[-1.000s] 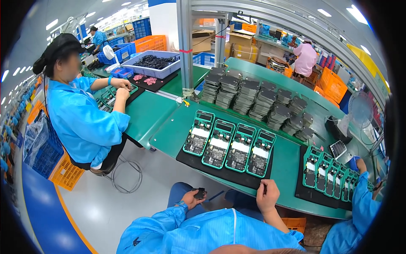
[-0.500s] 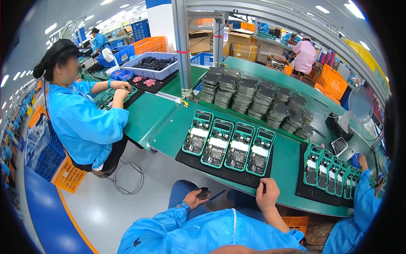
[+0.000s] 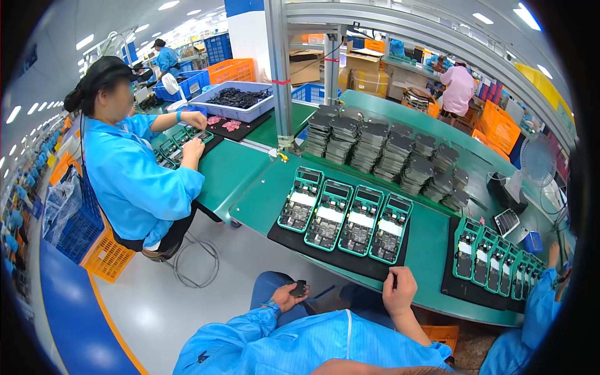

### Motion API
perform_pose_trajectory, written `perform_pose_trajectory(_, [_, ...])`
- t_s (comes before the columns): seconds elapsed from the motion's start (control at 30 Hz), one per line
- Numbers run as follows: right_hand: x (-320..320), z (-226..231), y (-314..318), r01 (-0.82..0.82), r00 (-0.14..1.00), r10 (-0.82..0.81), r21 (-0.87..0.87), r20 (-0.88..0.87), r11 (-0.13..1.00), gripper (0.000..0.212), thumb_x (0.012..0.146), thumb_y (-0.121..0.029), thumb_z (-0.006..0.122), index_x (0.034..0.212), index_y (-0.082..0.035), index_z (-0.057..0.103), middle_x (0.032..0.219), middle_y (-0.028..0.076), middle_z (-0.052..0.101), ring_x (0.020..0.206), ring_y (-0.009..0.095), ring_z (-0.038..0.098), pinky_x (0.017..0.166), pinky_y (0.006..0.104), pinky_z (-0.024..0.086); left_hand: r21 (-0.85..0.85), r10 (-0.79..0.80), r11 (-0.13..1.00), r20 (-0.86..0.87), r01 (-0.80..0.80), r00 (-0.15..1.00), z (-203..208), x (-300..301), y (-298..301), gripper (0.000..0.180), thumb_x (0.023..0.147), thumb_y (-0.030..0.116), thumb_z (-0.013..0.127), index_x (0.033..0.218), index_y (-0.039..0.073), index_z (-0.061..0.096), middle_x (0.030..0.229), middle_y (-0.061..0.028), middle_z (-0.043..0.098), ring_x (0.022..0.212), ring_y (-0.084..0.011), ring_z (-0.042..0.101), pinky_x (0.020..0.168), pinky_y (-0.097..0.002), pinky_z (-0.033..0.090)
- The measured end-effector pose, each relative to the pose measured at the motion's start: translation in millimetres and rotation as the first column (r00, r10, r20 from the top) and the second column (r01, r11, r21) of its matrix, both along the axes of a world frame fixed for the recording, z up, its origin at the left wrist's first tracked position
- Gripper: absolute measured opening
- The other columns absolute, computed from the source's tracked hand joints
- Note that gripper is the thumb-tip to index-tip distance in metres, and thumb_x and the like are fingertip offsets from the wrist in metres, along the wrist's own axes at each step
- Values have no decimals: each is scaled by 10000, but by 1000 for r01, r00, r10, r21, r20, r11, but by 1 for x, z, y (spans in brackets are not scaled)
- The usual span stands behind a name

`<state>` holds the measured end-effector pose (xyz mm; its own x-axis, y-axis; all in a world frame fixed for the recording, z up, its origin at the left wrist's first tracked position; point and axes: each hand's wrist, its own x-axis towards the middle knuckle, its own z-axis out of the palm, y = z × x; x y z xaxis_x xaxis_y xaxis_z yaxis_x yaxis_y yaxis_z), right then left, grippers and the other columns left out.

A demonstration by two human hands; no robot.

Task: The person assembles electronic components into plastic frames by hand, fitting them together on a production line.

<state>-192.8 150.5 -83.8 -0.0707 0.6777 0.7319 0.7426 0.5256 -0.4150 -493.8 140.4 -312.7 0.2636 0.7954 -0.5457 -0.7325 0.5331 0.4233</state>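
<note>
Glossy pale-grey floor [image 3: 147, 300]; broad blue floor strip [image 3: 72, 294], edged in orange. Green-topped workbenches [image 3: 428, 250]. Silver metal-profile frame [image 3: 280, 106], upright with overhead beam. White column [image 3: 247, 40], blue upper band [image 3: 244, 7]. Elongated white ceiling lights [image 3: 85, 42], lit.

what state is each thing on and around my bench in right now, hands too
Left hand: palm up, fingers around the small black part
Small black part: held
Right hand: fingers curled, by the mat's front edge; contents unclear
Four green-framed device housings: lying side by side, circuit boards exposed
Black mat: flat, under the four housings
Dark plates: piled in stacks
Fan: upright; spinning or not, cannot tell
</note>
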Motion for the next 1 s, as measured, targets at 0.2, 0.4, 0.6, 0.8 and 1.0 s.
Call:
perform_pose_trajectory(0.2, [2, -2, 0, 6, 1000, -6, -7, 10, 1000, 133, 725, 37, 592, 841, -19, 558, 777, 141, 583, 681, 317, 586, 585, 376, 476, 12, -43, 999, 11, 43, 999, -10, 12, 8, 389, 971, 169, 400, 1281, -67, 405, 1221, -240, 537, 1088, -348, 561, 936, -458, 466])
perform_pose_trajectory(0.4, [1, 0, -1, 8, 1000, -8, -25, 9, 1000, 134, 721, 37, 591, 838, -19, 558, 780, 141, 586, 685, 316, 589, 586, 376, 479, -17, -32, 999, 9, 32, 999, -19, 11, 10, 391, 969, 161, 405, 1283, -71, 387, 1210, -252, 539, 1075, -359, 568, 911, -468, 484])
perform_pose_trajectory(0.6, [1, 1, -1, 3, 1000, -3, -14, 11, 1000, 133, 718, 41, 591, 832, -19, 558, 772, 136, 588, 682, 312, 590, 582, 374, 479, -74, -13, 997, 6, 13, 1000, -16, 12, 15, 386, 970, 168, 402, 1278, -65, 398, 1194, -249, 549, 1077, -360, 567, 911, -466, 485])
perform_pose_trajectory(0.8, [3, 0, 0, -12, 1000, 12, 10, 6, 1000, 139, 714, 42, 592, 833, -21, 558, 768, 131, 588, 685, 307, 589, 584, 371, 479, -38, -49, 998, -26, 47, 998, -16, 19, 16, 380, 970, 171, 405, 1281, -47, 407, 1201, -239, 550, 1087, -354, 565, 915, -466, 482])
perform_pose_trajectory(1.0, [6, -4, 2, -24, 1000, 24, 14, -2, 1000, 143, 712, 45, 591, 836, -20, 559, 769, 129, 589, 690, 304, 588, 588, 375, 479, -25, -65, 998, -123, 62, 990, -16, 3, 15, 400, 981, 187, 374, 1303, -50, 376, 1208, -218, 547, 1086, -332, 566, 914, -444, 485])
